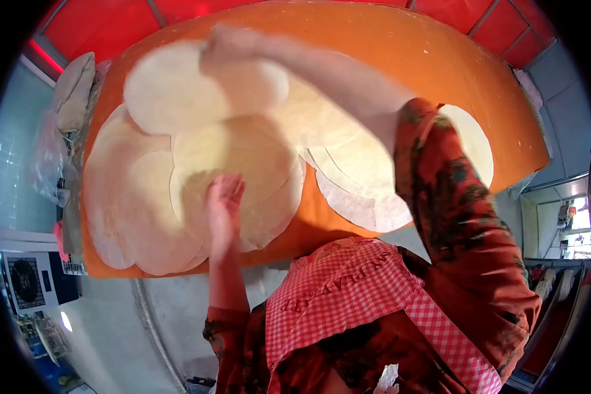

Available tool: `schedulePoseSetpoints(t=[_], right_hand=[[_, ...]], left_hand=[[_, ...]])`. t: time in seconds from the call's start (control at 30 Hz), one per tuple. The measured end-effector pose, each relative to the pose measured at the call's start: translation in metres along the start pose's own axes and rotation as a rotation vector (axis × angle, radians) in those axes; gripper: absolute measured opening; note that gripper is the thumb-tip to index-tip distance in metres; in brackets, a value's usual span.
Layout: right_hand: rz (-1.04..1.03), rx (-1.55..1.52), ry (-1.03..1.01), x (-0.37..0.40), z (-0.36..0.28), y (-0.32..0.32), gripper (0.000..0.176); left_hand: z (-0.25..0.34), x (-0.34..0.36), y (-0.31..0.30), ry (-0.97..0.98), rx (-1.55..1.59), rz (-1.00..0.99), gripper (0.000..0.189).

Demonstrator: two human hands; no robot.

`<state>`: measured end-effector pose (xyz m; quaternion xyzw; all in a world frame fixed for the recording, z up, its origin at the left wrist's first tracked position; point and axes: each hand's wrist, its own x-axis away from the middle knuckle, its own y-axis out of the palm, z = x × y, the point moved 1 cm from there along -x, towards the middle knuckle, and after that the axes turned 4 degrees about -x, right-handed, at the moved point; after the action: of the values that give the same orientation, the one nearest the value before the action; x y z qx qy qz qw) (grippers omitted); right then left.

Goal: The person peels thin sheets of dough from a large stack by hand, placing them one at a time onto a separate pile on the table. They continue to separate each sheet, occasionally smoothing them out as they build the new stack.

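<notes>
Several thin round dough sheets lie overlapping on the orange tabletop (387,49). My left hand (226,194) is over the middle dough sheet (256,157), palm turned up, fingers stretched and holding nothing. Across the table reaches my right arm, and my right hand (230,47), smeared by motion, is at the far edge of the upper dough sheet (167,85). Whether its fingers grip that sheet I cannot tell. More sheets spread out at the left (118,203), while another dough sheet (469,141) shows partly behind my right sleeve.
A folded cloth (75,92) and a clear plastic bag (49,154) are beside the table's left edge. Below them stands a white unit with a dark round grille (25,282). Red panels (111,29) line the far side. My checked apron (345,295) is close to the near edge.
</notes>
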<state>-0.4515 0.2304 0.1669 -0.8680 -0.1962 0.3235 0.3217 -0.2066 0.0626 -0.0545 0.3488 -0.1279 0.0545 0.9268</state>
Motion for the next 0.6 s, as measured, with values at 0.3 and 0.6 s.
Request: schedulePoseSetpoints(t=[0.3,0.6], right_hand=[[0.092,0.616,-0.082,0.157,0.023,-0.044,0.022],[0.142,0.635,0.117,0.319,0.132,0.065,0.031]], left_hand=[[-0.107,-0.085,0.073,-0.237,0.05,-0.01,0.017],[-0.121,-0.104,0.077,-0.251,-0.11,0.102,0.041]])
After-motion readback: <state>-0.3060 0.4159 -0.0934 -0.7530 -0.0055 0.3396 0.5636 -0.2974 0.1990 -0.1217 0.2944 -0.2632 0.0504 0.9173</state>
